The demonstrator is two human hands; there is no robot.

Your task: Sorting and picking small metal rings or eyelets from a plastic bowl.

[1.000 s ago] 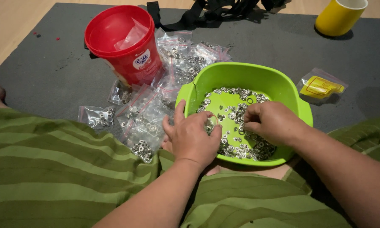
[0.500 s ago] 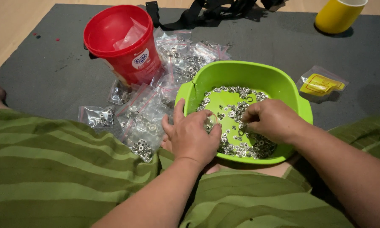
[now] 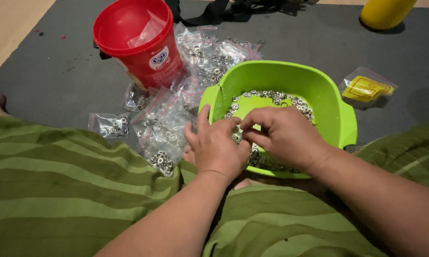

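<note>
Carefully, I had both hands meet over the near rim of the green basin (image 3: 319, 95), which sat on the grey mat (image 3: 57, 76) against my lap. My left hand (image 3: 219, 150) and right hand (image 3: 283, 135) had their fingertips pinched together around what looked like one small metal ring (image 3: 237, 137); the rest of the rings (image 3: 281, 97) lay in the basin. I judged it best to work low over the basin, so a slipped piece fell back in.

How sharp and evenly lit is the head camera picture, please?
Head view: dim, soft light; the green basin and red bucket look fairly sharp; both hands, left and right, slightly soft; the yellow cup casts a soft shadow; corners darken.
</note>
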